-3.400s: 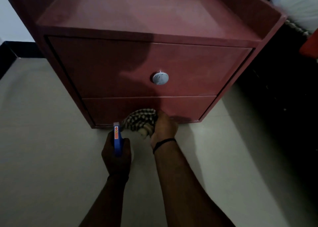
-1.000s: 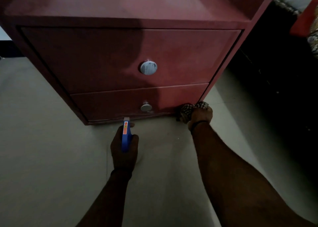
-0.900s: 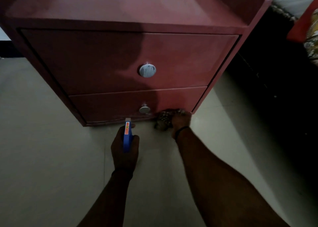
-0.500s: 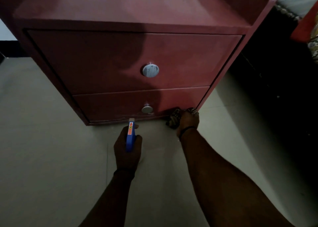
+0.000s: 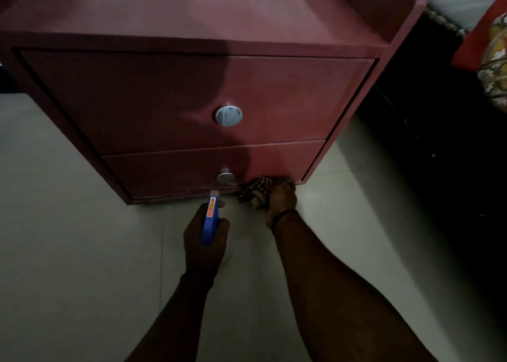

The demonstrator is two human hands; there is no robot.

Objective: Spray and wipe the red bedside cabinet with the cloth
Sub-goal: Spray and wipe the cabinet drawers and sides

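Observation:
The red bedside cabinet (image 5: pixel 170 103) stands on the floor with two shut drawers, each with a round silver knob. My right hand (image 5: pixel 282 199) grips a bunched checked cloth (image 5: pixel 256 190) and presses it against the bottom edge of the lower drawer, right of the lower knob (image 5: pixel 225 177). My left hand (image 5: pixel 204 241) holds a blue spray bottle (image 5: pixel 210 219) with an orange label, its nozzle pointing at the cabinet's base just below the lower knob.
Pale tiled floor (image 5: pixel 68 252) spreads in front and to the left. A dark bed frame (image 5: pixel 439 142) stands close on the right, with red patterned bedding (image 5: pixel 491 60) above it.
My right hand has slid the cloth back and forth along the lower drawer's bottom edge, now sitting a little right of the lower knob. My left hand has kept the bottle nearly still.

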